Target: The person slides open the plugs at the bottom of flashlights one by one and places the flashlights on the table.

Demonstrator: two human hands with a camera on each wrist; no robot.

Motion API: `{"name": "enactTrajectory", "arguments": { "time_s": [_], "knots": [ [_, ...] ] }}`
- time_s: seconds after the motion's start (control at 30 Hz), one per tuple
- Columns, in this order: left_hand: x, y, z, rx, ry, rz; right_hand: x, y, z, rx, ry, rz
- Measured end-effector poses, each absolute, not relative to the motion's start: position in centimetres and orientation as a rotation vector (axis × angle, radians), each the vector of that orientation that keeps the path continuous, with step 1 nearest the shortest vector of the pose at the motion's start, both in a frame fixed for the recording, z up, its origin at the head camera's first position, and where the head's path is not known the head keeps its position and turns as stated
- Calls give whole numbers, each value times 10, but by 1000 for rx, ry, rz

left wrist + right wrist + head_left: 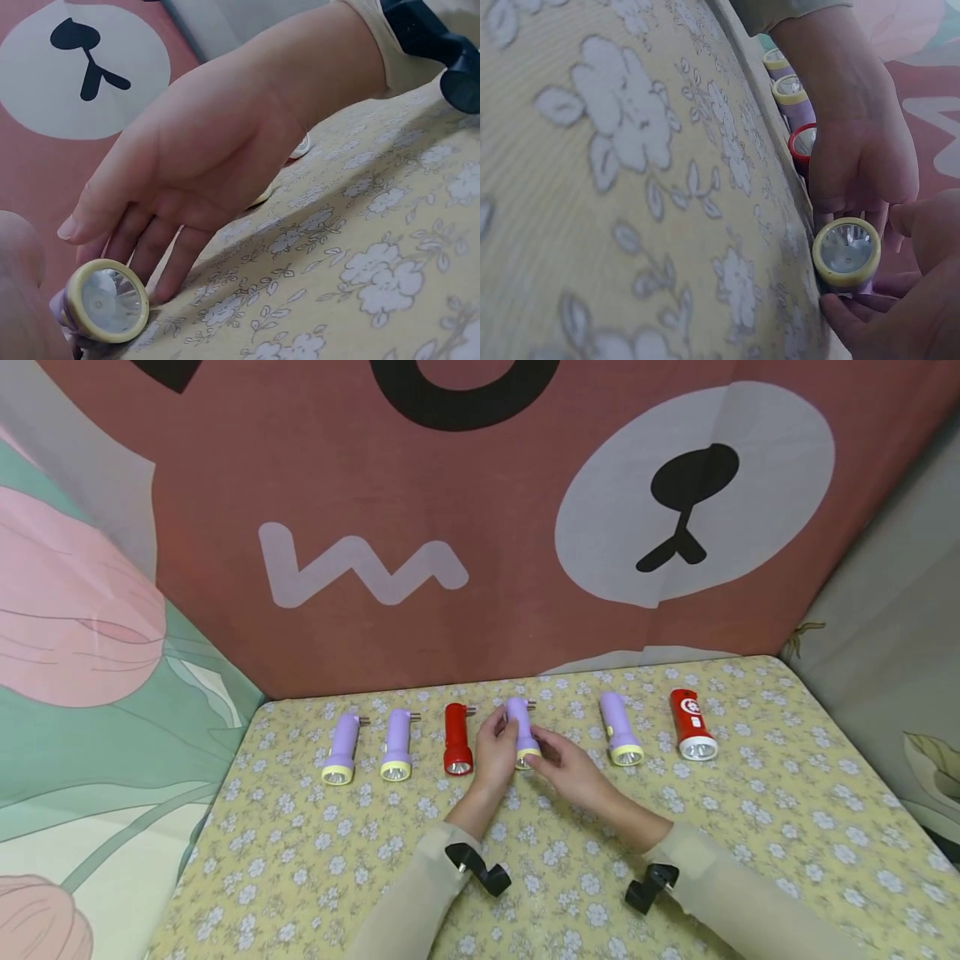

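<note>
A lavender flashlight [520, 713] with a pale yellow rim lies on the table between both hands, its lens towards me. Metal prongs stick out near its far end. Along its left side rests my left hand [493, 756], fingers fairly straight and touching the body. My right hand [573, 768] comes in from the right, with extended fingers beside the flashlight and the thumb close to its rim. In the left wrist view the right hand [202, 150] slopes down to the flashlight's lens [110, 302]. The right wrist view has the left hand [862, 157] behind the flashlight [847, 251].
Left of the hands lie a red flashlight [456, 731] and two lavender ones, [398, 739] all with prongs out. To the right are another lavender flashlight [617, 718] and a red-and-white one [686, 714]. A flowered cloth [585, 893] covers the table; a printed curtain [510, 568] hangs behind.
</note>
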State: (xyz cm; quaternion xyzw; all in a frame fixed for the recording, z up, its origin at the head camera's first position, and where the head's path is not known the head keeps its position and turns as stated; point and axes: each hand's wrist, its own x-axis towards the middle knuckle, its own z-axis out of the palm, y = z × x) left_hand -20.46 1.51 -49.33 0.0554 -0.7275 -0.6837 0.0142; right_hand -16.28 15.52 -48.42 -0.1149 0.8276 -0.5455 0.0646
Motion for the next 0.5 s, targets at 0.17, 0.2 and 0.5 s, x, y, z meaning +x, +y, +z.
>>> {"name": "enactTrajectory", "arguments": {
  "time_s": [0.17, 0.2, 0.5],
  "knots": [
    [-201, 10, -486, 100, -2336, -2080, -157, 160, -479, -510, 2611, -1516],
    [-201, 9, -484, 78, -2350, -2072, -156, 162, -479, -545, 2643, -1473],
    [-201, -2, -471, -181, -2537, -1850, -142, 177, -465, -641, 2880, -1096]
  ]
}}
